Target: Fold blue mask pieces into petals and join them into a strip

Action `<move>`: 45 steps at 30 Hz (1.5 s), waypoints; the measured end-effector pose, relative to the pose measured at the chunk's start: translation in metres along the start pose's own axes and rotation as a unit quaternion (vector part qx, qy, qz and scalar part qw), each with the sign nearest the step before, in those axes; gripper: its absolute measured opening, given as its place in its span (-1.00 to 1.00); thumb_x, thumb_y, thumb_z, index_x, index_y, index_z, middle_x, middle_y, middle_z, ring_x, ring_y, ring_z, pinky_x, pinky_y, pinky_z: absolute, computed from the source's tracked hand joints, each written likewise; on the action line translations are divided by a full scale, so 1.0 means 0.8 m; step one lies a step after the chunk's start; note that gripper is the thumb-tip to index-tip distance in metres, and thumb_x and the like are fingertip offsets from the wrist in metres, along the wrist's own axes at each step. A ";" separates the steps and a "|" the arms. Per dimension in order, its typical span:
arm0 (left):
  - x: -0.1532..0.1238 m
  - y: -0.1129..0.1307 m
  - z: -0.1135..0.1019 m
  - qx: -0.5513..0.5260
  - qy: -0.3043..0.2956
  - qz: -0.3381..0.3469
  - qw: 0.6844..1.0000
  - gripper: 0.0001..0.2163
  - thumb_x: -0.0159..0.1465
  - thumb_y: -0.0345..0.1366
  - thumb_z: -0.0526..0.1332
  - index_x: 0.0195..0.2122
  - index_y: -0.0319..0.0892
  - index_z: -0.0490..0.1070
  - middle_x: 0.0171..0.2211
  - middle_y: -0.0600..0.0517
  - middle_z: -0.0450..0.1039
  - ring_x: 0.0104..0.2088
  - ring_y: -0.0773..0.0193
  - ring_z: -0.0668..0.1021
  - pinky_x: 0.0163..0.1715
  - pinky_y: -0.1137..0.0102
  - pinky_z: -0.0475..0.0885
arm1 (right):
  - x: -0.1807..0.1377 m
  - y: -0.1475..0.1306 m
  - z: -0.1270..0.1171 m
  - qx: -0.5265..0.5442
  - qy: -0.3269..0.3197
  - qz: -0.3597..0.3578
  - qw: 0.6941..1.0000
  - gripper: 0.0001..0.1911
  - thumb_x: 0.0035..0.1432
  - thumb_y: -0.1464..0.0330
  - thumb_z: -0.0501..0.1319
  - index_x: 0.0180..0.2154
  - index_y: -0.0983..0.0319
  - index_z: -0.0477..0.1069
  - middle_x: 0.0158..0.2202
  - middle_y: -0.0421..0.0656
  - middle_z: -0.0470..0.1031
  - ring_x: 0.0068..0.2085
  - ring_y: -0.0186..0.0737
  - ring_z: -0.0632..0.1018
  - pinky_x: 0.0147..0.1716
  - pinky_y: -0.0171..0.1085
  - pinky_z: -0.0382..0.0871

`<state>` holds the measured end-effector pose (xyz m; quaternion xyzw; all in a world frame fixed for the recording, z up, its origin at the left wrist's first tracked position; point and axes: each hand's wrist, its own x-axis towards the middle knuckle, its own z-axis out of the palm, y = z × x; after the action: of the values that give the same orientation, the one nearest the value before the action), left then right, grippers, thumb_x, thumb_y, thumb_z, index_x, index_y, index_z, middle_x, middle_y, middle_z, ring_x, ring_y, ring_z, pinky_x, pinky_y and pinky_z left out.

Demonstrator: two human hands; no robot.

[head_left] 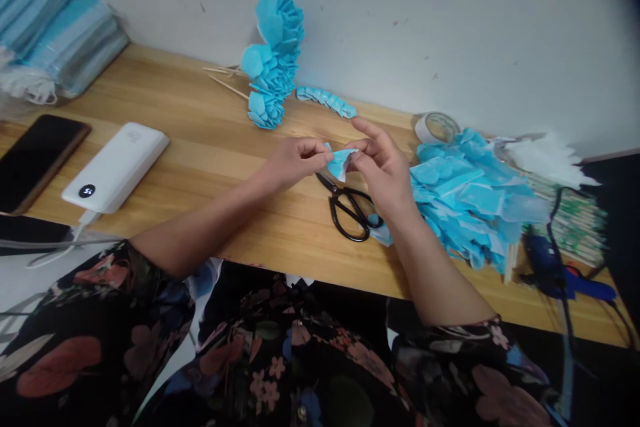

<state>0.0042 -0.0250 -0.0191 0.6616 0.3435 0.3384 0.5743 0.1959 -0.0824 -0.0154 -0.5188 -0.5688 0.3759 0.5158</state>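
Between my two hands is a small piece of light blue fabric, pinched at both ends. My left hand closes thumb and forefinger on its left end. My right hand grips the right end between thumb and fingers, with the forefinger stretched out. Black-handled scissors lie on the table just below the hands. Behind them a row of small folded blue pieces rests near the wall. Several blue fabric flowers on thin wooden sticks lie to the left of that row.
To the right are a heap of cut blue fabric, a tape roll, bundled sticks and a blue glue gun with its cord. On the left lie a white power bank, a phone and stacked face masks.
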 end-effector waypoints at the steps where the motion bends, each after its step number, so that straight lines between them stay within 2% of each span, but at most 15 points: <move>1: 0.000 0.000 0.000 0.002 0.007 -0.002 1.000 -0.74 0.26 -0.16 0.36 -0.48 -0.17 0.43 -0.58 0.11 0.34 -0.53 0.40 0.32 -0.49 0.44 0.17 | 0.000 -0.001 0.000 0.007 0.001 0.008 1.000 -0.51 0.27 0.13 0.33 0.21 -0.03 0.48 -0.17 -0.20 0.64 -0.20 -0.17 0.63 -0.16 -0.13 0.61; 8: -0.001 0.001 0.000 0.012 0.005 0.014 1.000 -0.72 0.27 -0.13 0.35 -0.49 -0.16 0.43 -0.58 0.11 0.33 -0.52 0.39 0.31 -0.49 0.43 0.19 | 0.000 -0.001 0.000 0.008 -0.015 0.021 1.000 -0.40 0.19 -0.03 0.43 0.21 -0.04 0.50 -0.23 -0.21 0.61 -0.25 -0.17 0.60 -0.20 -0.13 0.60; 14: -0.004 0.005 0.001 0.020 -0.002 0.008 1.000 -0.70 0.30 -0.13 0.33 -0.50 -0.17 0.42 -0.58 0.11 0.31 -0.52 0.40 0.30 -0.48 0.43 0.17 | -0.001 -0.003 -0.002 0.003 -0.004 0.022 1.000 -0.39 0.21 -0.20 0.35 0.17 -0.06 0.52 -0.22 -0.18 0.60 -0.20 -0.09 0.60 -0.19 -0.02 0.61; 21: -0.006 0.007 0.001 0.025 -0.033 0.028 0.999 -0.70 0.30 -0.08 0.33 -0.47 -0.17 0.46 -0.58 0.12 0.30 -0.53 0.39 0.28 -0.49 0.43 0.14 | 0.002 -0.001 -0.001 -0.006 0.018 0.017 1.000 -0.49 0.19 -0.05 0.42 0.11 -0.04 0.53 -0.32 -0.24 0.54 -0.29 -0.15 0.56 -0.19 -0.06 0.58; 26: -0.005 0.007 0.001 0.020 -0.042 0.054 0.997 -0.60 0.32 0.05 0.33 -0.48 -0.16 0.43 -0.55 0.08 0.38 -0.49 0.37 0.37 -0.43 0.42 0.28 | 0.006 0.007 -0.005 -0.030 0.064 0.008 0.997 -0.54 0.26 -0.01 0.35 0.12 -0.03 0.53 -0.34 -0.24 0.50 -0.32 -0.17 0.52 -0.21 -0.08 0.56; 29: -0.004 0.004 0.001 0.012 -0.036 0.054 0.998 -0.55 0.32 0.13 0.33 -0.48 -0.16 0.44 -0.53 0.07 0.41 -0.48 0.36 0.41 -0.42 0.42 0.32 | 0.006 0.007 -0.006 -0.034 0.063 0.002 0.997 -0.56 0.28 0.01 0.35 0.13 -0.04 0.53 -0.31 -0.23 0.51 -0.32 -0.18 0.51 -0.23 -0.09 0.55; 33: -0.004 0.003 0.003 -0.024 -0.046 0.038 0.998 -0.69 0.28 -0.01 0.40 -0.36 -0.18 0.54 -0.51 0.09 0.45 -0.48 0.38 0.43 -0.42 0.44 0.32 | 0.001 0.003 -0.001 -0.045 0.046 -0.004 0.998 -0.58 0.28 0.09 0.37 0.14 -0.04 0.55 -0.31 -0.24 0.52 -0.32 -0.19 0.51 -0.23 -0.11 0.55; 37: -0.004 0.004 0.003 -0.045 -0.050 0.024 0.997 -0.82 0.27 -0.25 0.40 -0.42 -0.20 0.52 -0.54 0.11 0.42 -0.51 0.42 0.40 -0.44 0.46 0.29 | -0.001 0.002 0.001 -0.028 0.040 -0.003 0.999 -0.59 0.31 0.07 0.36 0.15 -0.03 0.55 -0.32 -0.24 0.57 -0.31 -0.18 0.58 -0.20 -0.09 0.61; 39: -0.003 0.005 0.002 -0.046 -0.022 0.003 0.999 -0.83 0.29 -0.31 0.38 -0.44 -0.20 0.50 -0.56 0.12 0.41 -0.52 0.42 0.40 -0.45 0.46 0.29 | -0.001 0.001 -0.001 -0.019 0.043 -0.001 0.999 -0.58 0.36 0.03 0.30 0.19 -0.06 0.53 -0.26 -0.21 0.63 -0.23 -0.14 0.64 -0.18 -0.08 0.64; 41: -0.002 0.005 0.000 -0.049 0.017 -0.016 0.999 -0.83 0.32 -0.34 0.36 -0.43 -0.19 0.49 -0.56 0.12 0.43 -0.53 0.42 0.42 -0.44 0.46 0.32 | 0.000 -0.001 -0.003 -0.024 0.049 -0.015 0.998 -0.55 0.39 0.02 0.27 0.24 -0.10 0.49 -0.12 -0.17 0.68 -0.08 -0.07 0.68 -0.12 -0.05 0.66; 45: 0.001 0.003 -0.003 -0.099 0.070 -0.029 0.992 -0.80 0.34 -0.33 0.36 -0.45 -0.19 0.49 -0.56 0.11 0.45 -0.55 0.42 0.43 -0.44 0.45 0.38 | -0.002 -0.010 -0.007 -0.094 0.040 -0.087 0.991 -0.60 0.37 0.12 0.31 0.21 -0.10 0.50 0.18 -0.14 0.64 0.22 0.04 0.60 0.04 0.05 0.64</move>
<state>0.0028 -0.0231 -0.0167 0.5659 0.3673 0.3993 0.6208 0.1995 -0.0860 -0.0073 -0.5280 -0.6237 0.2536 0.5176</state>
